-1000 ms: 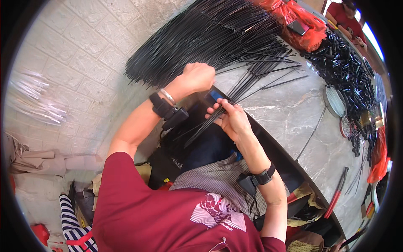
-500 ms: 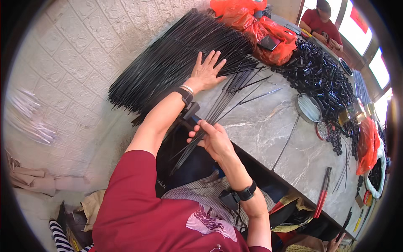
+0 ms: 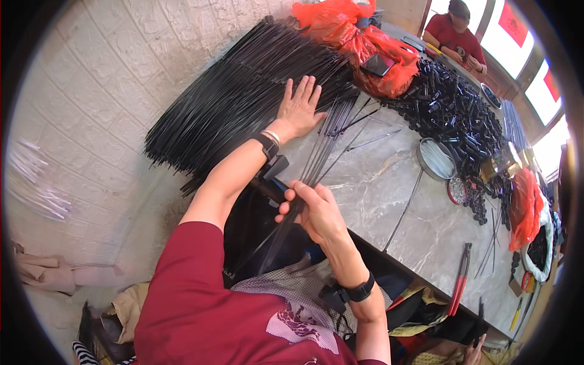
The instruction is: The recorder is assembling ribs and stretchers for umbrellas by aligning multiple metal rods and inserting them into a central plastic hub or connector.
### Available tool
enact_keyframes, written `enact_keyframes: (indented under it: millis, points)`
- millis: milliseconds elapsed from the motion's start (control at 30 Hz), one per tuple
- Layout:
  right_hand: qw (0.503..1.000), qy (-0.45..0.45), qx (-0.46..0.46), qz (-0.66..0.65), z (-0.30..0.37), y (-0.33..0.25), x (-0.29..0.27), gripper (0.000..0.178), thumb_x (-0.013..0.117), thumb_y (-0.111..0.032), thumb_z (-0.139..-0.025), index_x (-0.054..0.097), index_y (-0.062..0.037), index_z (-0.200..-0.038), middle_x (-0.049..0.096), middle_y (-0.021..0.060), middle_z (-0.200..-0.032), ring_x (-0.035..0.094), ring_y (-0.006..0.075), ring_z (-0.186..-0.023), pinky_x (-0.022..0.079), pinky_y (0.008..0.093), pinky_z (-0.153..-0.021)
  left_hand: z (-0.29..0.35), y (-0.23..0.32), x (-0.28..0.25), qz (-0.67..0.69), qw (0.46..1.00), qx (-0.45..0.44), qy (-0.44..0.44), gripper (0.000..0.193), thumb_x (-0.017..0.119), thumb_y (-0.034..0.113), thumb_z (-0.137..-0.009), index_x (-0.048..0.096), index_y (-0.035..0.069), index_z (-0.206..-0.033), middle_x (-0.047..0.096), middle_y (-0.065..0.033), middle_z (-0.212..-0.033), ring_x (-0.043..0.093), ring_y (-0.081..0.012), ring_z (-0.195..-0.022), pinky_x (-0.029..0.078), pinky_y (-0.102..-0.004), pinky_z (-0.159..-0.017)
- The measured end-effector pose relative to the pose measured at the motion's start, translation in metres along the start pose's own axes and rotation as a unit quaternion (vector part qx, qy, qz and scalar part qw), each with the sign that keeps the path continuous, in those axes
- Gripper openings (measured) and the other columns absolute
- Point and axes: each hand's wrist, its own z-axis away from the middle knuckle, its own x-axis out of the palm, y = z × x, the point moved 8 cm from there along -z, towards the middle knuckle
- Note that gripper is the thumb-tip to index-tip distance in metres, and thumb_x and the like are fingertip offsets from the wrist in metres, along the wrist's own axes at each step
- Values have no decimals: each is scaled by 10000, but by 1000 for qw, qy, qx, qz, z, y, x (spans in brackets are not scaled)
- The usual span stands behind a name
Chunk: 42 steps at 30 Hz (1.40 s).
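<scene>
A wide pile of thin black rods (image 3: 225, 91) lies along the wall side of the table. My left hand (image 3: 298, 114) rests flat on the near right edge of this pile, fingers spread, gripping nothing. Closer to me, my right hand (image 3: 319, 214) is closed around a bundle of thin dark rods (image 3: 317, 155). The far ends of the bundle fan out over the tabletop beside my left hand. Its near ends stick out past the table edge toward my body and look blurred.
Orange-red plastic bags (image 3: 389, 61) with a dark flat object sit behind the pile. Short black tubes (image 3: 456, 103) are heaped at right, near a round container (image 3: 436, 159). Red-handled pliers (image 3: 459, 283) lie by the front edge. A co-worker (image 3: 455, 36) sits far right; another person's hand (image 3: 474, 350) shows lower right.
The table and its things have shifted slightly left in view. The bundle's near ends have moved and blurred in my right hand's grip. My left hand stays on the pile.
</scene>
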Motion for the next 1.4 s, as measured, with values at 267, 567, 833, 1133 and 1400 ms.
enact_keyframes:
  millis: [267,567,833,1133,1400]
  points:
    - [979,63,-193,29,94,-102,17,190,497,-154,-972,497,24,-1039,508,61,-777,545,163,-534,542,344,-427,-11,-15,10,-25,998,-54,-36,661,430,464,-956,289,113,-1497,150,-179,-1580,95,-312,-1472,40,-601,-1142]
    - [954,117,-263,85,130,-135,-8,261,409,-201,-1034,488,18,-1151,407,-6,-736,290,33,-491,224,196,-405,-3,-24,4,132,978,-60,-148,821,608,520,-854,259,171,-1510,96,-204,-1581,51,-357,-1471,49,-614,-1130]
    - [957,82,-270,61,137,-138,-15,302,371,-245,-1051,487,15,-1153,375,-12,-721,272,25,-477,215,185,-382,-12,-15,-149,415,886,-79,188,238,630,238,-913,632,8,-974,645,-119,-972,621,-197,-876,491,-334,-743]
    - [981,-52,-181,52,115,-93,8,344,343,-346,-1052,483,-56,-1169,405,6,-713,293,54,-472,269,204,-410,30,129,-191,826,536,-1,-176,418,526,369,-987,662,-26,-974,699,-120,-886,679,-154,-739,539,-259,-596]
    - [968,34,-244,41,136,-91,-20,340,365,-318,-1048,500,-22,-1150,546,66,-809,437,94,-527,397,231,-463,30,153,-192,787,606,-47,-104,297,539,234,-977,655,-39,-995,706,-133,-900,686,-159,-795,564,-279,-636]
